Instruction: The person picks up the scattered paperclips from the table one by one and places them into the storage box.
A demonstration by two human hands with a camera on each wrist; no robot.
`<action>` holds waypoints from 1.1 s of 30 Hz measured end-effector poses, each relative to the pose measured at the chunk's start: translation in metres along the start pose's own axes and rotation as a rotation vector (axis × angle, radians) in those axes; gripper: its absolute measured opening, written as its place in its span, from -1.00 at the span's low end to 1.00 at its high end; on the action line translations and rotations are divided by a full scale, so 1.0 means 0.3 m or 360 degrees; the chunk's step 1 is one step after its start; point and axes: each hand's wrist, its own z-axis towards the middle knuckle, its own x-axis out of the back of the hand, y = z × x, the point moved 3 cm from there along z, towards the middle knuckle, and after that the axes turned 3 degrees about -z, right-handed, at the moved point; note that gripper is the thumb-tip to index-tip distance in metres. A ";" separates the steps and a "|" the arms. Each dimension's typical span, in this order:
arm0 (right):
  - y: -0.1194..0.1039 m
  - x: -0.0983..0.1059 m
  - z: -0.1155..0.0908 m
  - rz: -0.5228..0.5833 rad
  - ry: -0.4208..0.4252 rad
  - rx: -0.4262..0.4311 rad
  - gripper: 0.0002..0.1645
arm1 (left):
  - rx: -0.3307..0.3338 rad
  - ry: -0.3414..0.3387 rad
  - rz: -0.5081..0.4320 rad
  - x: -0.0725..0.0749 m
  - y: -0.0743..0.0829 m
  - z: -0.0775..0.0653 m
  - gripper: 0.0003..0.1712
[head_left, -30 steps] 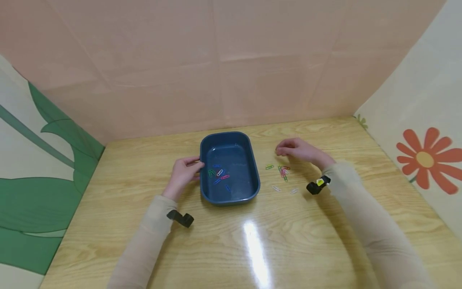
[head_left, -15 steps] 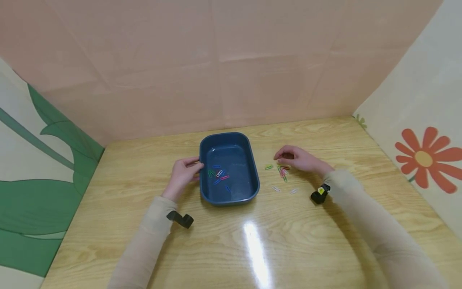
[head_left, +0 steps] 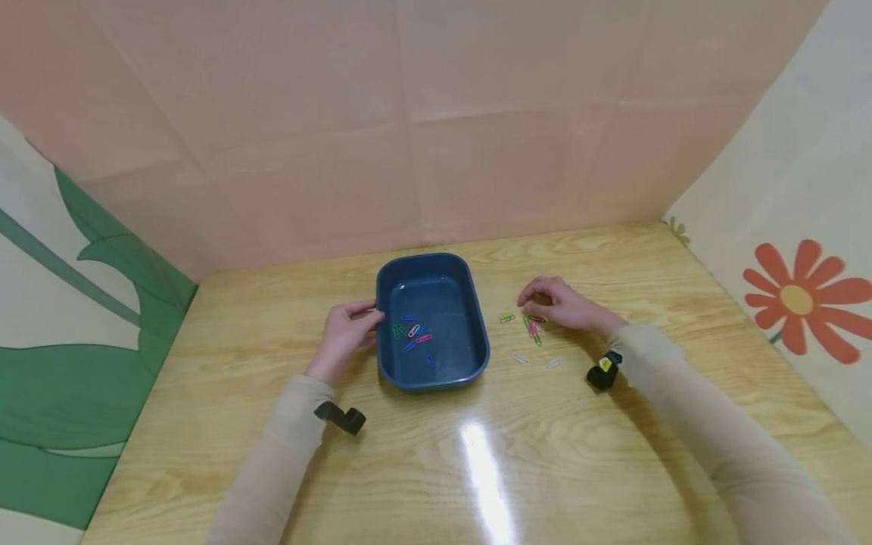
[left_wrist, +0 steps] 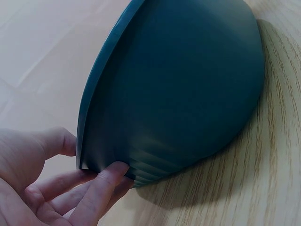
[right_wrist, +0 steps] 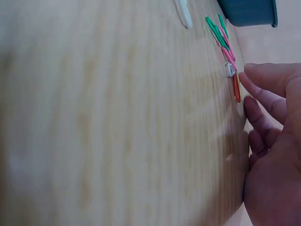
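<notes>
My left hand (head_left: 346, 333) grips the left rim of the dark blue tray (head_left: 463, 378), thumb over the edge and fingers against the outer wall, as the left wrist view shows. Inside the tray lie several paper clips, among them a pink clip (head_left: 424, 339) and a white clip (head_left: 413, 331). My right hand (head_left: 560, 304) is low over the table, fingertips bent down at the top of a small heap of paper clips (right_wrist: 228, 52). A red clip (right_wrist: 236, 89) with a yellow edge beside it lies right at the fingertips; I cannot tell whether they pinch one.
A yellow-green clip (head_left: 507, 318) lies between tray and heap. Two whitish clips, one left (head_left: 521, 359) and one right (head_left: 553, 363), lie nearer me. The wooden table (head_left: 422, 469) meets a pink sheet (head_left: 306, 189) behind and a flower-printed panel (head_left: 795, 300) at right.
My right hand has come down and slightly nearer to the heap of paper clips, then stayed almost still. My left hand keeps its hold on the tray.
</notes>
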 end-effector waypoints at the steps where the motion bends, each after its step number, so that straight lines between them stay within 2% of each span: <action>1: -0.001 0.000 -0.002 -0.0040 0.0011 -0.0025 -0.86 | 0.0001 0.0000 -0.0001 0.000 0.000 0.001 -0.54; 5: -0.004 0.001 -0.007 -0.0170 0.0041 -0.0104 -0.85 | 0.0010 -0.0007 -0.0007 0.000 -0.001 0.002 -0.53; 7: -0.006 0.001 -0.007 -0.0197 0.0049 -0.0100 -0.86 | 0.0016 -0.0014 -0.0011 0.000 -0.002 0.002 -0.52; 13: -0.008 0.004 -0.009 -0.0192 0.0044 -0.0086 -0.91 | 0.0019 -0.0015 -0.0019 -0.001 0.000 0.000 -0.52; 20: -0.003 0.003 -0.008 -0.0200 -0.0003 -0.0158 -0.94 | 0.0007 -0.0008 -0.0012 0.001 -0.003 0.002 -0.51; 27: 0.009 0.000 -0.005 -0.0234 -0.0013 -0.0118 -0.92 | 0.0003 -0.0018 -0.0017 0.000 -0.005 0.004 -0.52; 30: 0.007 0.002 -0.003 -0.0251 -0.0015 -0.0088 -0.94 | 0.0017 -0.0033 -0.0008 -0.003 0.022 -0.017 -0.52; 33: 0.001 0.004 -0.001 -0.0264 -0.0023 -0.0070 -0.95 | 0.0011 -0.0025 -0.0001 -0.003 0.024 -0.018 -0.52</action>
